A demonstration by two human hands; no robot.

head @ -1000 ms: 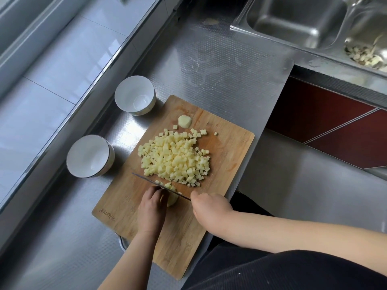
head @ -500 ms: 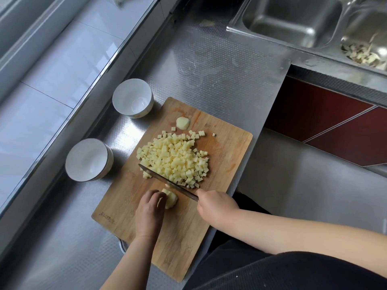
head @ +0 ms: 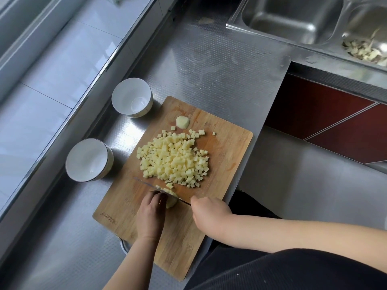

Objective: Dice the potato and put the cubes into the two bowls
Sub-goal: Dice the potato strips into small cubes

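- Biggest thing in front of me is the steel counter, dimpled surface, running along a tiled wall, with a double sink at the far right corner (the right basin has pale scraps sitting in it).
- On the counter lies a wooden cutting board, set at an angle, its near corner hanging over the counter edge.
- The person's right hand is at the board's near right edge, fingers curled round the knife handle; the handle itself is hidden under the hand, so the exact hold I can't tell.
- Left hand is on the board, fingers bent and bunched together, fingertips pressing down on the last potato chunk.
- Middle of the board: a heap of potato cubes, pale yellow, a few strays at the edges.
- Two white bowls just left of the board, nothing in either one: the nearer bowl and the farther bowl, close to the board's far corner.
- The knife blade is seen edge-on between the heap and the left fingers, down on the chunk.
- Smallest bit: a rounded potato end piece by itself at the far side of the board, just beyond the heap.
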